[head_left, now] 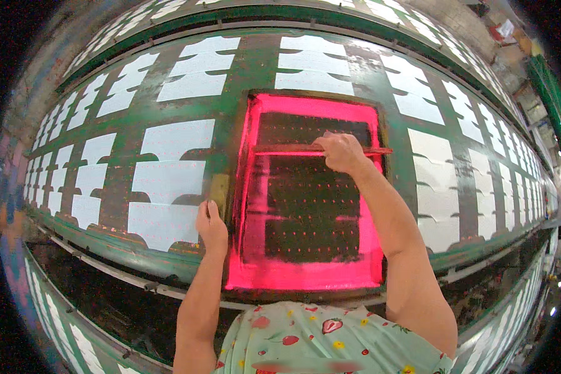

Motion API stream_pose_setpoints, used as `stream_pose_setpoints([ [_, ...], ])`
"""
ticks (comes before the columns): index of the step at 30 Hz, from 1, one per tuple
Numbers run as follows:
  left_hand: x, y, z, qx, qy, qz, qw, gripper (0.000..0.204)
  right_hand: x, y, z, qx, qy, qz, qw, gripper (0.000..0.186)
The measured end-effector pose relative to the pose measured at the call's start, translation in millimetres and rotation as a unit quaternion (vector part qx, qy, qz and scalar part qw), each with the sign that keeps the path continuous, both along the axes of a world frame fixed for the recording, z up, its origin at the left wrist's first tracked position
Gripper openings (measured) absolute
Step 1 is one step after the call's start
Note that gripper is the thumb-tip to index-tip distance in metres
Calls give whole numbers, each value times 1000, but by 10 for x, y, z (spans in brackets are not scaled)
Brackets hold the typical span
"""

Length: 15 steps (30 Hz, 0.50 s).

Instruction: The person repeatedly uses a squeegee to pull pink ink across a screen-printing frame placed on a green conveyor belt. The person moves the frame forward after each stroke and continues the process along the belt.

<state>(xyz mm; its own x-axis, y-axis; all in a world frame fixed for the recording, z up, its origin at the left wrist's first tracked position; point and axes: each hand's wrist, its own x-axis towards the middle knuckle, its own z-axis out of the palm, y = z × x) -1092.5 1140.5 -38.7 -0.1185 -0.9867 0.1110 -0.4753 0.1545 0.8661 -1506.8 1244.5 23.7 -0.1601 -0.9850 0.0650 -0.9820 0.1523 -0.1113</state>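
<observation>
A printing screen (pixel 306 276) with a dark mesh and bright pink ink around its margins lies on the green table. Across its upper part runs a long, thin red squeegee (pixel 287 149), roughly level from side to side. My right hand (pixel 343 151) is closed on the squeegee, right of its middle. Just outside the screen's left edge is my left hand (pixel 212 225), beside a white cut fabric panel (pixel 168 215). Its thumb and forefinger point away from me, slightly apart, with nothing seen between them; the other fingers are hidden.
Rows of white fabric panels (pixel 193 65) lie along the long green table (pixel 249 56). Cream panels (pixel 435 177) lie right of the screen. A metal rail (pixel 121 278) follows the near edge. More panel-covered tables stand beyond and behind me. Green material (pixel 548 93) stands at far right.
</observation>
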Motion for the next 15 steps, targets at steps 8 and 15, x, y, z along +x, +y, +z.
stream_pose_setpoints([
  [8, 54, -46, -61, 44, 62, -49, 996, 53, 1400, 1220, 157, 17, -26, -35, 999, 35],
  [15, 78, -11, -57, 31, 103, -85, 991, 49, 2578, 2181, 223, 39, -33, -58, 997, 40],
])
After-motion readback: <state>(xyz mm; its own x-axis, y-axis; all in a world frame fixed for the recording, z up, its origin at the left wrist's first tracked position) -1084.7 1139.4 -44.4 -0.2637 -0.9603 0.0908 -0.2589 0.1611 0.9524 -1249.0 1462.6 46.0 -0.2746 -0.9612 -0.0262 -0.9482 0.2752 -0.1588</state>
